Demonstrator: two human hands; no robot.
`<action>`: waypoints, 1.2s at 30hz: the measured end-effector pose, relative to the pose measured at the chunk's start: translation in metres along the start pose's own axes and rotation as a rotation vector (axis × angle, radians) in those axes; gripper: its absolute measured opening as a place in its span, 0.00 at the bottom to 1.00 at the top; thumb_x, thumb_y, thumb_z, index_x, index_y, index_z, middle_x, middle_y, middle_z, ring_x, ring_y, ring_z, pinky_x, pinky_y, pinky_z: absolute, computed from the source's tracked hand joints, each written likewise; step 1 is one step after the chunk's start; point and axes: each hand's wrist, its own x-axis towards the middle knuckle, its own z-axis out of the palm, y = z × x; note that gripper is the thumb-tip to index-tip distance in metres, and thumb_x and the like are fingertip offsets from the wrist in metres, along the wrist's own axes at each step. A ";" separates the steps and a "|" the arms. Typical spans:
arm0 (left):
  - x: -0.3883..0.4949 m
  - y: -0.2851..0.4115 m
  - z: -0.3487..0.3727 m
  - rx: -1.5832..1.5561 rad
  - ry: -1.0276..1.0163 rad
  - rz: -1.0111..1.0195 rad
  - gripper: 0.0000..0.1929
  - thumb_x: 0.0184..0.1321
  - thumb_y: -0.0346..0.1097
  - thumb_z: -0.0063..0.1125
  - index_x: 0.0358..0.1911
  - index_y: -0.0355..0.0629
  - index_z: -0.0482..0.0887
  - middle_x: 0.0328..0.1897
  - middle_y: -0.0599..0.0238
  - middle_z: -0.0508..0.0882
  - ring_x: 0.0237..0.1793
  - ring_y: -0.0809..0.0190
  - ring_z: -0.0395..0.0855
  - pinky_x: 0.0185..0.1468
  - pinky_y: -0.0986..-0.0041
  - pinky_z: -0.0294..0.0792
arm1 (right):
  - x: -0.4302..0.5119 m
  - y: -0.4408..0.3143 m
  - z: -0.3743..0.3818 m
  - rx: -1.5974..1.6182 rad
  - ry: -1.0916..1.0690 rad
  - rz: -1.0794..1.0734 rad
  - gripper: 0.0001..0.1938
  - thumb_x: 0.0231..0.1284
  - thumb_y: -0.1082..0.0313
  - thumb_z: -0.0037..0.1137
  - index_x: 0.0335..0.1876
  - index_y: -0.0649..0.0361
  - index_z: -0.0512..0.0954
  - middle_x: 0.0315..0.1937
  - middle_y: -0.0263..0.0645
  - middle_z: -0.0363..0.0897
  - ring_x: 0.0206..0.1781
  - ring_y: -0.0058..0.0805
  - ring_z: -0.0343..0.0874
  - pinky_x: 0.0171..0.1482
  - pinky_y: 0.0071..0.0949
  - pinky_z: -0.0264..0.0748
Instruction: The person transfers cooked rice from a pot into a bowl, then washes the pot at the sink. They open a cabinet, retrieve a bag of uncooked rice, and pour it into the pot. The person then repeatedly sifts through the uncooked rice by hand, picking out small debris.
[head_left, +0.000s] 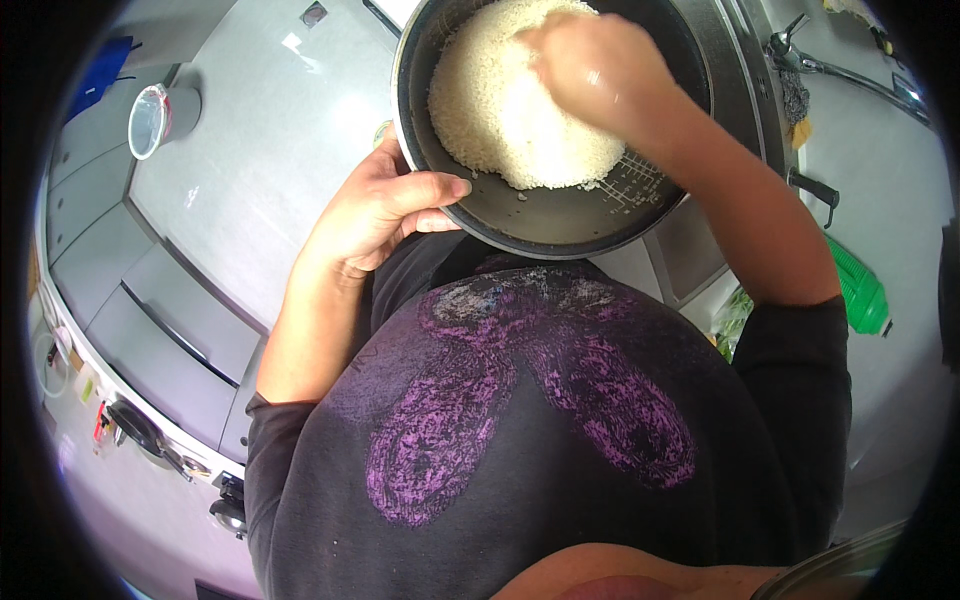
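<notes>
Tilted in front of me is a dark rice cooker inner pot (540, 221) with printed level marks on its wall. A mound of white rice (480, 105) fills much of it, and a few clumps stick to the bare near side. My left hand (375, 199) grips the pot's left rim, thumb inside and fingers outside or beneath. Over the rice, my right hand (604, 71) is bent with its fingers curled down at the mound. Blur and the back of the hand hide whether those fingers hold any grains.
At right are a metal sink edge (739, 82), a faucet (817, 66) and a green plastic bottle (859, 289). A waste bin (165, 120) stands on the floor at left, near grey cabinets (161, 315). A frying pan (139, 427) sits on the counter behind.
</notes>
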 end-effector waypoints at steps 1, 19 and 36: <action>0.000 0.000 0.001 -0.001 -0.002 0.004 0.30 0.49 0.19 0.57 0.58 0.36 0.60 0.37 0.57 0.81 0.33 0.63 0.84 0.34 0.79 0.81 | -0.008 -0.010 -0.001 0.055 -0.074 -0.129 0.18 0.55 0.68 0.50 0.53 0.52 0.75 0.29 0.43 0.79 0.35 0.40 0.80 0.38 0.36 0.75; -0.001 -0.001 0.007 0.091 0.072 0.052 0.24 0.48 0.24 0.58 0.49 0.21 0.66 0.36 0.50 0.81 0.32 0.59 0.85 0.38 0.76 0.81 | -0.016 -0.011 0.006 -0.036 -0.437 0.196 0.33 0.55 0.70 0.45 0.70 0.54 0.53 0.31 0.43 0.81 0.33 0.38 0.81 0.35 0.35 0.76; -0.002 0.000 0.006 0.126 0.099 0.034 0.24 0.48 0.23 0.56 0.50 0.22 0.65 0.39 0.50 0.80 0.34 0.56 0.84 0.40 0.72 0.81 | -0.039 -0.034 0.017 0.011 -0.601 -0.217 0.31 0.57 0.71 0.36 0.68 0.32 0.57 0.30 0.39 0.81 0.33 0.36 0.81 0.37 0.33 0.75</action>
